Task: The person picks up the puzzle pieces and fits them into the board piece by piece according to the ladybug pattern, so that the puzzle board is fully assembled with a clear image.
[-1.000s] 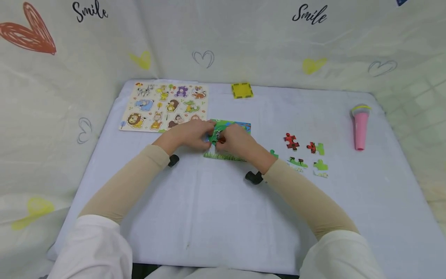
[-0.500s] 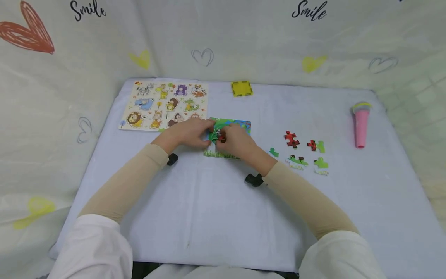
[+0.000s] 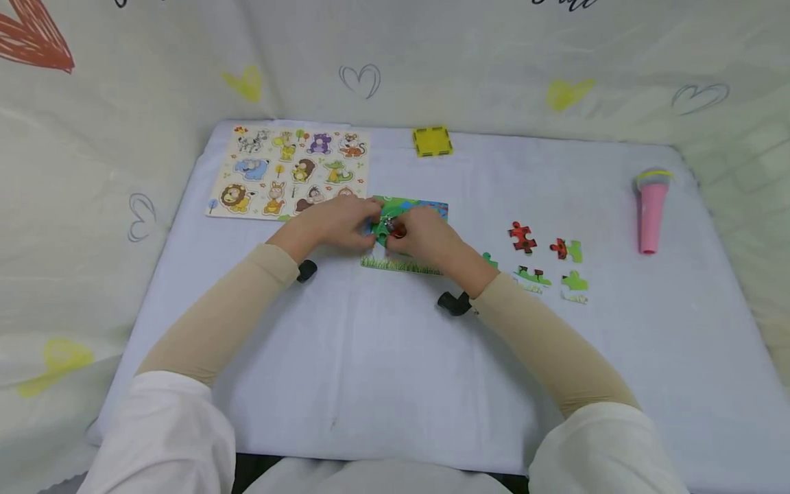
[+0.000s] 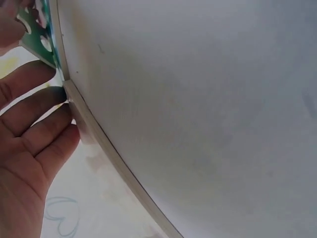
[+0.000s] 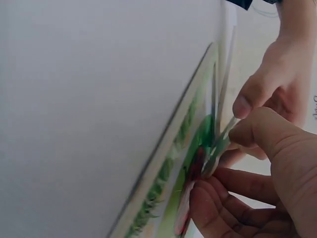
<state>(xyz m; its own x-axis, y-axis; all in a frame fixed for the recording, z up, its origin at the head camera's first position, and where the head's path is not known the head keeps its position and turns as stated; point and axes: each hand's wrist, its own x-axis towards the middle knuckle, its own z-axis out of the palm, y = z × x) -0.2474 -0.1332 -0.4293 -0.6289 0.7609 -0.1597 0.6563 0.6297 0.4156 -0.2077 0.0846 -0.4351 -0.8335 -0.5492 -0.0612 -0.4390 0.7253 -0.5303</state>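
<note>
Head view: both hands are meeting over a partly assembled jigsaw puzzle [image 3: 412,206] lying on the white tabletop [image 3: 370,357], just beside the lower right corner of an animal peg board [image 3: 290,171]. The right hand [image 3: 426,240] is pinching a small green puzzle piece [image 3: 381,233] between thumb and curled fingers, holding it tilted against the jigsaw's surface, as the right wrist view is showing at [image 5: 218,146]. The left hand [image 3: 336,223] is reaching in from the other side, its fingertips touching the same piece and the jigsaw's edge; the left wrist view is showing its fingers [image 4: 29,114] only lightly bent. Five loose pieces [image 3: 543,264] are lying apart, to the right of the right hand.
</note>
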